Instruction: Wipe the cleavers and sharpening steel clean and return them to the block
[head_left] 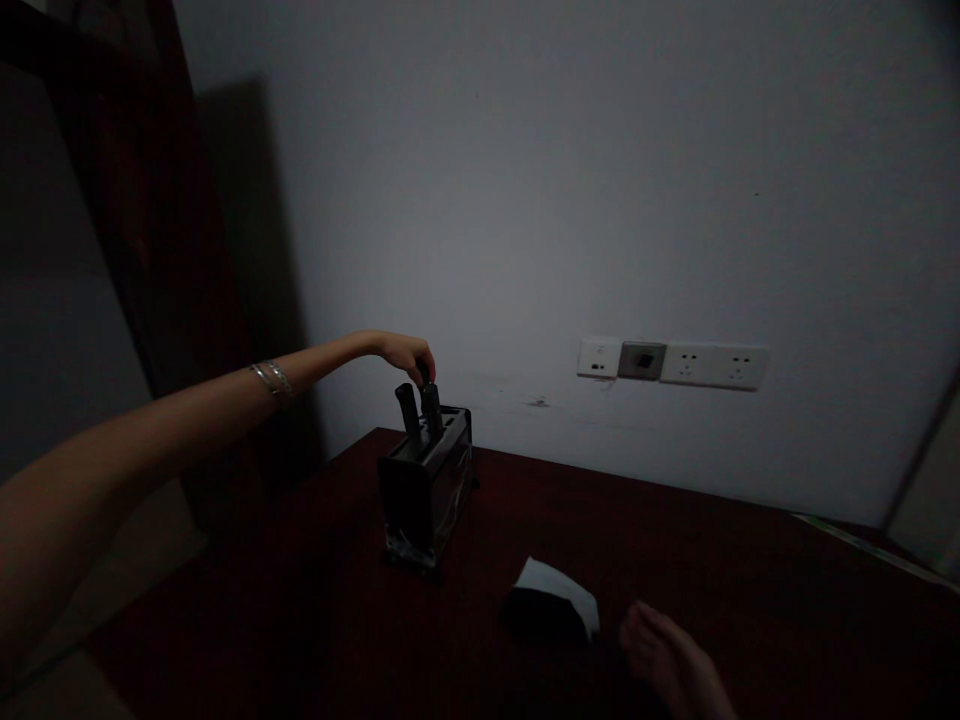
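My left hand point(409, 353) reaches in from the left, its fingers closed around the top of a black handle at the back of a dark knife block point(409, 505). A second black knife handle point(406, 408) leans out of the block's slotted top, nearer to me. Shiny clear wrap seems to cling to the block's lower side. At the bottom right, my right hand point(664, 650) hovers low or rests over the table, fingers loosely bent, with nothing seen in it. Just left of it lies a white-and-black object point(559, 590) whose kind I cannot make out.
Everything stands on a dark red-brown table point(600, 510) against a pale wall point(487, 200). A row of switches and sockets point(675, 362) is set in the wall above. At the table's right back edge lies a thin greenish strip point(870, 545). Dark wooden furniture point(150, 200) rises at left.
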